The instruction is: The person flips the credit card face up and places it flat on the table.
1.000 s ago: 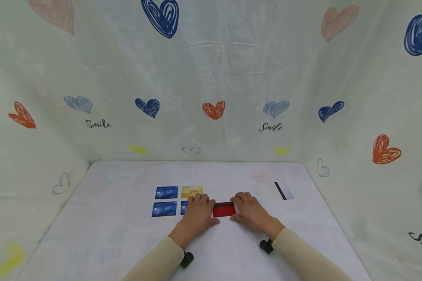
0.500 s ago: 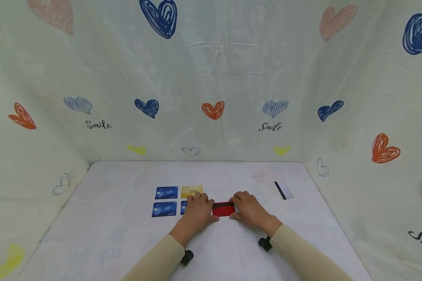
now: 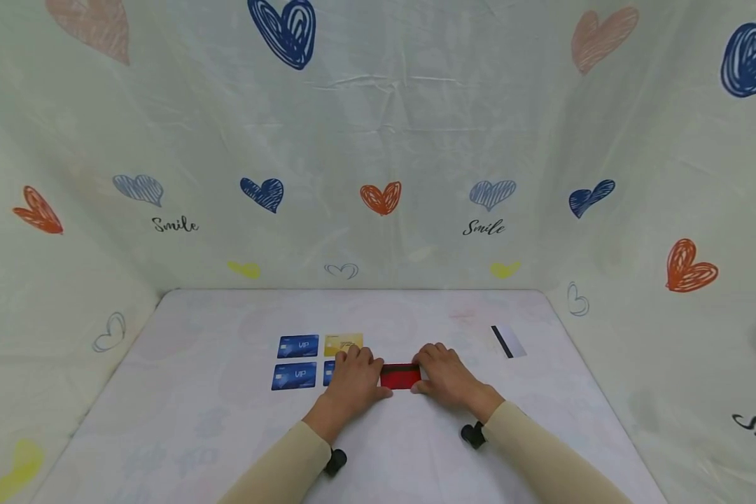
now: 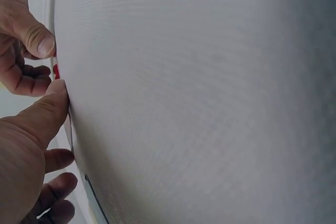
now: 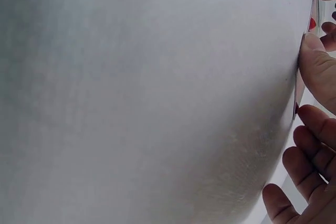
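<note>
The left hand [image 3: 355, 376] and right hand [image 3: 447, 376] reach in from both sides, palms down, each gripping an end of the red card [image 3: 400, 376] between thumb and fingertips. The card lies between them at mid-table [image 3: 227, 434]. Left of it sit two blue cards [image 3: 293, 376]; a striped card [image 3: 509, 341] lies well to the right. The left hand partly hides a yellow card [image 3: 339, 341] and a third blue card [image 3: 329, 372].
</note>
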The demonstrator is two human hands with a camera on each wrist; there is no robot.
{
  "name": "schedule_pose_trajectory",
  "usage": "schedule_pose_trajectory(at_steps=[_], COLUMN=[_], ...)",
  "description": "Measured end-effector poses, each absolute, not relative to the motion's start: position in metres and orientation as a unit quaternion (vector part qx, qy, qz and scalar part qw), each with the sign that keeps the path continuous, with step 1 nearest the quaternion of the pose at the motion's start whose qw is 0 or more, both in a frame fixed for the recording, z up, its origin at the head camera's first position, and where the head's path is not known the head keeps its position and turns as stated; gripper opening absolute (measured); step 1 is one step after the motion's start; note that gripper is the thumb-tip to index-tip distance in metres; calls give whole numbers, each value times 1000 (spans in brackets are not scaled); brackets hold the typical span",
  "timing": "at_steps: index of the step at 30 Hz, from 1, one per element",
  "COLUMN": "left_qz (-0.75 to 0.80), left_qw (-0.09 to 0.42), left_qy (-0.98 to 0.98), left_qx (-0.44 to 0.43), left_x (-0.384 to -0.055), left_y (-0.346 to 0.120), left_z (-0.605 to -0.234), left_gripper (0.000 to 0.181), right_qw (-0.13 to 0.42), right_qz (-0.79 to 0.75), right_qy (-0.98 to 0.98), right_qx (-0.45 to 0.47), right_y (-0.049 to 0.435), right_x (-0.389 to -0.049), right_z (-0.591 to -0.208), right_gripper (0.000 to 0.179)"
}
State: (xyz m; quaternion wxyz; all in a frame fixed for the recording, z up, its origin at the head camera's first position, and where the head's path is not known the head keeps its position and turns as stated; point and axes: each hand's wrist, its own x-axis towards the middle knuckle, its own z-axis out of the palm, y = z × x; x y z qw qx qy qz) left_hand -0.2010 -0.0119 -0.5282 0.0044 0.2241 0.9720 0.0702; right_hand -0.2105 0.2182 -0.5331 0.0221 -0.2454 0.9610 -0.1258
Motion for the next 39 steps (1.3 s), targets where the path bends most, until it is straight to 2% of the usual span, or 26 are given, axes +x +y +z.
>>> schedule_pose_trajectory(at_steps=[13, 27, 39], left_qz=[73, 61, 67], left_qw=[-1, -22, -44], left_qy=[971, 969, 968], left_qx=[227, 238, 239], left_x=[-203, -203, -204], left_y=[-12, -12, -18], left_z=[-529, -524, -523], left_gripper=[66, 64, 64], right_qw=[-6, -5, -37], right_qz=[-139, -143, -133], right_qy=[959, 957, 952], right_qx=[-246, -253, -275], right_y=[220, 219, 222], right_x=[-209, -207, -202], right_z=[-536, -537, -537], right_gripper=[46, 46, 54])
